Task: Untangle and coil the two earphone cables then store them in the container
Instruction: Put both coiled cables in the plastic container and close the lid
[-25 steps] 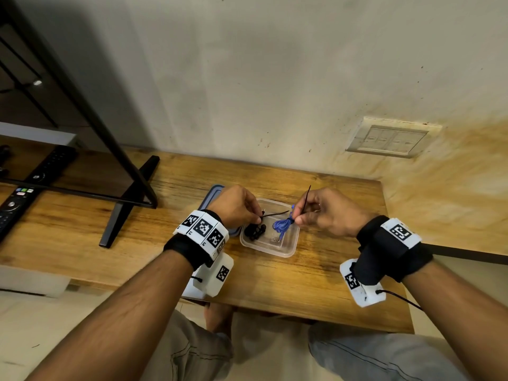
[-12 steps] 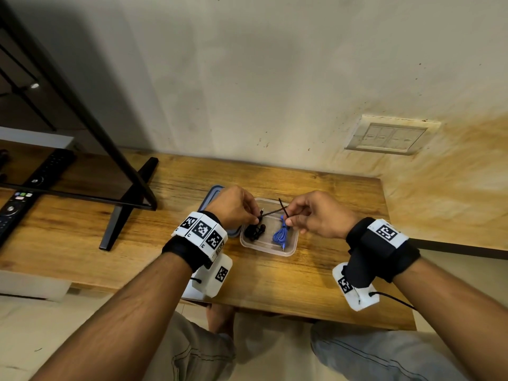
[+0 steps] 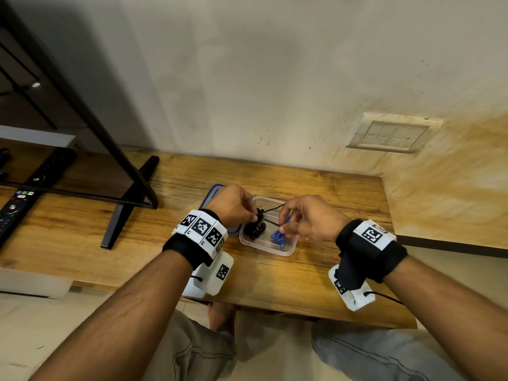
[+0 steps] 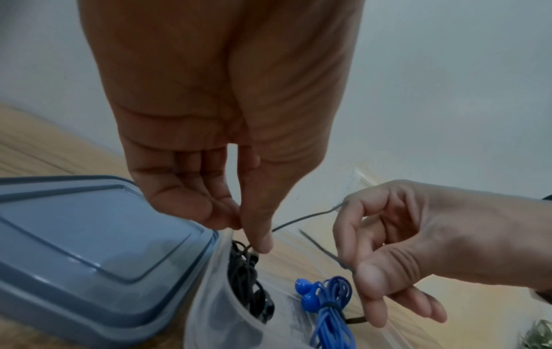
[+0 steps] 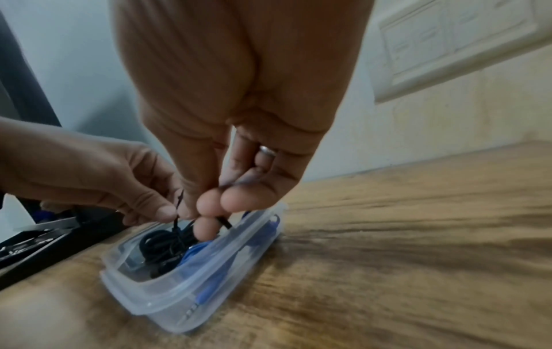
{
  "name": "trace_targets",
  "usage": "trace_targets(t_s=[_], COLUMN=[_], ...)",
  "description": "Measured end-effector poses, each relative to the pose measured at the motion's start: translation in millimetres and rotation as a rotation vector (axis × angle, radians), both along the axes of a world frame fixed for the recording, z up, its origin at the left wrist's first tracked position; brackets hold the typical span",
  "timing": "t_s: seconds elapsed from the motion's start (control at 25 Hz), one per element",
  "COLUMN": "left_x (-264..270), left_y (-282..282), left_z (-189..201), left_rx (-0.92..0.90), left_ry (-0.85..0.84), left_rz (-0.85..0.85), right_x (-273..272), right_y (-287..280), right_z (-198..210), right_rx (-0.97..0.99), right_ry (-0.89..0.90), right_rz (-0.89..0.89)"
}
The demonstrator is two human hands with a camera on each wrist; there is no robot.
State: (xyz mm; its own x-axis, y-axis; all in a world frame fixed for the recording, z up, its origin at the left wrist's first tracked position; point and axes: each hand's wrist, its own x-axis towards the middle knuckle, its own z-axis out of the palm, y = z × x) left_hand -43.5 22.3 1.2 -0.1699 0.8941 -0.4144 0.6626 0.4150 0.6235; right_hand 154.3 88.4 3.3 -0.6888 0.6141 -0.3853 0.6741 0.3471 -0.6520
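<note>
Black earphone cable point(image 3: 255, 229) in container point(image 3: 288, 250) (blue beside), btwn both hands, pinched.

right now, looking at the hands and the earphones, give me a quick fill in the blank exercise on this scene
1. The blue earphones lie coiled inside the clear ____.
2. The container's grey-blue lid lies on the table on the ____ hand's side.
3. Both the left hand and the right hand pinch a thin ____ tie.
4. The black earphones lie ____ the blue ones.

Missing words: container; left; black; beside
</note>
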Motion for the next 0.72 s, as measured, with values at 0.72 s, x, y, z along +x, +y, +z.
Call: trace_targets(t_s=[0.72], left_x=[12], left_y=[0], left_z=[0], left_rx=[0.006], left_ry=[0.103], left_rz=[-0.048], right_x=[0], right_y=[10], right_z=[14], right_rx=[0.129], right_ry=[-0.07], right_rz=[-0.032])
